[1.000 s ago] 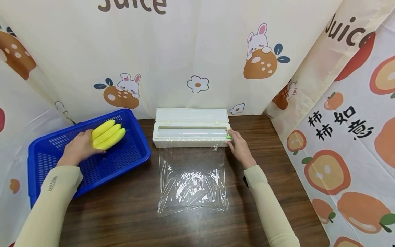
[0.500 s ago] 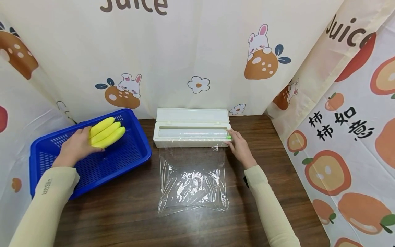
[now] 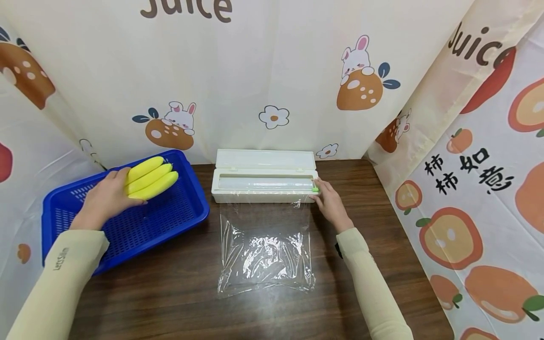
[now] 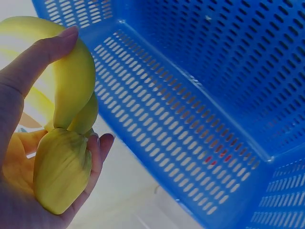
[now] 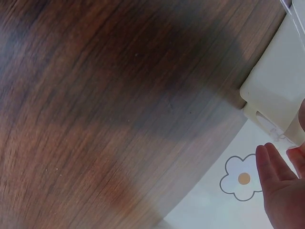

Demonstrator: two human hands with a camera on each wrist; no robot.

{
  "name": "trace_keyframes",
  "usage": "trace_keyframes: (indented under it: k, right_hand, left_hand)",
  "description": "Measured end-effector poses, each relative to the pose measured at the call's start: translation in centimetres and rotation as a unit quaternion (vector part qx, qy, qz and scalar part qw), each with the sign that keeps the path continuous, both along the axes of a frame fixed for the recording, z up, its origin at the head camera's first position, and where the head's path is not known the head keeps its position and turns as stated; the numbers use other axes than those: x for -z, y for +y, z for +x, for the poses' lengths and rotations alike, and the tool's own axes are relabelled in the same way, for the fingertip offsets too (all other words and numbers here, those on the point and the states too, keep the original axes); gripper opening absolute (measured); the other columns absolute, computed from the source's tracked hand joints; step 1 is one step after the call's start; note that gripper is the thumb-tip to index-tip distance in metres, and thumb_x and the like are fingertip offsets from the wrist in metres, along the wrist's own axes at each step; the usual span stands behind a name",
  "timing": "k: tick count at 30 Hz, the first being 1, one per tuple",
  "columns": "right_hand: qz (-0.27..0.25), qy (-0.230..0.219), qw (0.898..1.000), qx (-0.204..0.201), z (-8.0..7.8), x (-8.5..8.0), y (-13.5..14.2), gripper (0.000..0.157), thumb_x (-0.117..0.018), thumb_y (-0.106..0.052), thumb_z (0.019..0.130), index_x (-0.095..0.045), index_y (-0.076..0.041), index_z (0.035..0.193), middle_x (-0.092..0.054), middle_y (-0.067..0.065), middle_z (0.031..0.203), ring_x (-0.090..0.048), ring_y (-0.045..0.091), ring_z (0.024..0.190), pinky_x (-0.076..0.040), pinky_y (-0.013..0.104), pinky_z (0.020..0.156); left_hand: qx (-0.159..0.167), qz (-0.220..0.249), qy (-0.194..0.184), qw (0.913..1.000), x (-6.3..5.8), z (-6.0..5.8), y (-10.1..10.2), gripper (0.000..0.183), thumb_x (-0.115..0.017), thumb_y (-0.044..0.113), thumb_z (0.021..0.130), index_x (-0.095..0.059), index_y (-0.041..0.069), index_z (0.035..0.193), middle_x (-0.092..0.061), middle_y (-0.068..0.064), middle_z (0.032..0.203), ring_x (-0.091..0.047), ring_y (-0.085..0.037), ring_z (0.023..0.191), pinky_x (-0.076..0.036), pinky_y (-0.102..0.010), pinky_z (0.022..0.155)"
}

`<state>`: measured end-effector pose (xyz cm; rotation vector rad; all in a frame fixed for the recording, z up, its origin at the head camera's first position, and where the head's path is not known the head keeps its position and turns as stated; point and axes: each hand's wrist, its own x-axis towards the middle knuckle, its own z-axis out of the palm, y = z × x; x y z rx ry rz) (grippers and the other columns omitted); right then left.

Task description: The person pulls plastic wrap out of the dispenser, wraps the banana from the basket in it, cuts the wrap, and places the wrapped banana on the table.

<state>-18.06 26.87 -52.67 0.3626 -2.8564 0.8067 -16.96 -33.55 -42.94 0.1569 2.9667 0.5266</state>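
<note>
My left hand (image 3: 104, 200) grips a bunch of yellow bananas (image 3: 152, 178) over the blue basket (image 3: 140, 231). In the left wrist view the thumb (image 4: 50, 47) lies across one banana and the stem end (image 4: 62, 171) rests against the palm, other fingers behind it. At the right end of a white cling film dispenser (image 3: 229, 197), my right hand (image 3: 330, 203) holds the corner by the green slider (image 3: 315, 189), thumb at the front. The right wrist view shows fingertips (image 5: 269, 157) beside that end. Clear film (image 3: 265, 255) runs from the dispenser toward me over the table.
The dispenser's lid (image 3: 265, 159) stands raised against the printed curtain (image 3: 238, 61) at the back. A second printed curtain (image 3: 493, 236) borders the dark wooden table (image 3: 374, 264) on the right. The basket sits along the left side, close to the back curtain.
The bananas in my left hand have shifted a little up and to the right over the basket. The right hand, the dispenser and the film stay where they were.
</note>
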Motion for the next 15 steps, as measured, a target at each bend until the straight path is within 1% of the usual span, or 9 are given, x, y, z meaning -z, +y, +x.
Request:
trace_keyframes:
  k: [8, 15]
  right_hand:
    - [0.001, 0.002, 1.000, -0.002, 0.0, 0.0, 0.0, 0.057, -0.073, -0.012, 0.100, -0.052, 0.008, 0.149, -0.051, 0.026, 0.155, -0.050, 0.042, 0.143, -0.042, 0.053, 0.118]
    - [-0.001, 0.005, 1.000, -0.005, 0.0, 0.1, 0.1, 0.056, -0.073, -0.012, 0.100, -0.053, 0.008, 0.148, -0.051, 0.025, 0.155, -0.049, 0.042, 0.144, -0.042, 0.053, 0.118]
  left_hand:
    - [0.009, -0.001, 0.004, 0.9999, -1.4, 0.2, 1.6, 0.099, -0.085, 0.038, 0.088, -0.029, -0.010, 0.155, -0.046, -0.038, 0.129, -0.049, -0.053, 0.106, -0.046, -0.073, 0.085]
    - [0.022, -0.005, 0.010, 0.9997, -2.3, 0.4, 2.9, 0.100, -0.086, 0.039, 0.088, -0.030, -0.008, 0.155, -0.048, -0.036, 0.126, -0.050, -0.051, 0.103, -0.048, -0.069, 0.082]
